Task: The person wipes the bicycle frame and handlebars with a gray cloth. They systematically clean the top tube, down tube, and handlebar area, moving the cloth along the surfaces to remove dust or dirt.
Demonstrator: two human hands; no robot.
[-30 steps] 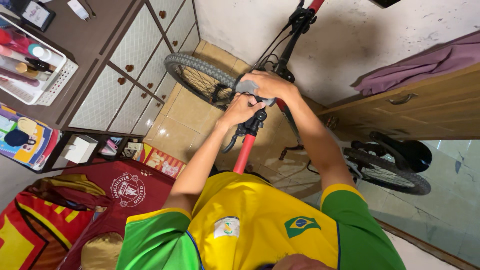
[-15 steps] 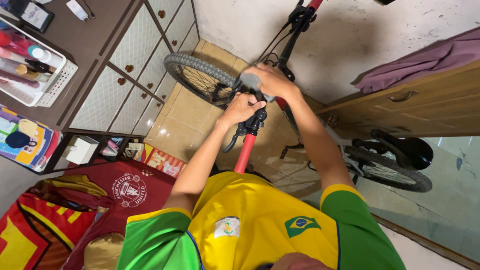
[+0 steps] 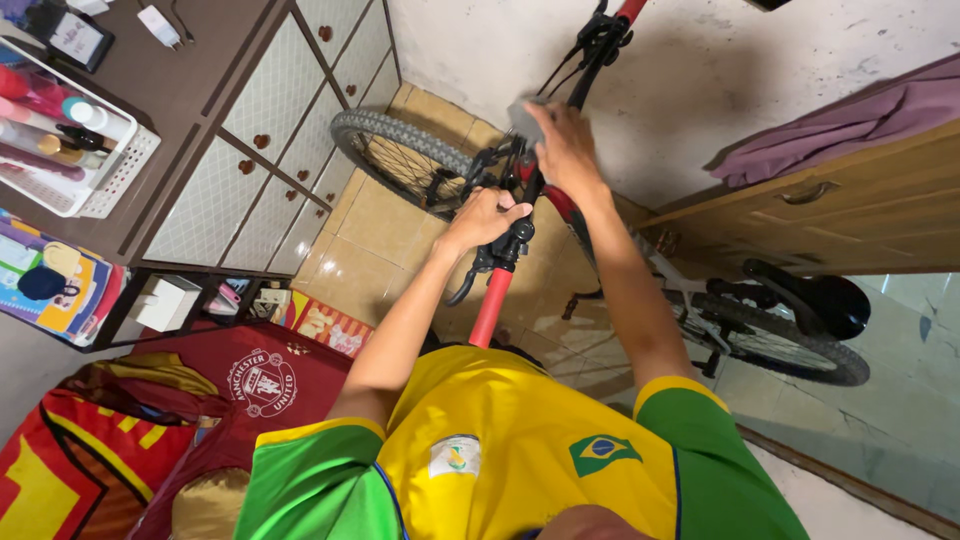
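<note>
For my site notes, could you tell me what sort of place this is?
Probably a room in a home: a bicycle stands on the tiled floor beside a drawer cabinet, with a basket of toiletry bottles on top.

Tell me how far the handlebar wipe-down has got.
Done: cannot tell; no wiped part looks any different. In hand: the right hand presses a grey cloth onto the black handlebar, while the left hand grips the bar by the brake lever. Left: the red grip and front tyre are untouched.
</note>
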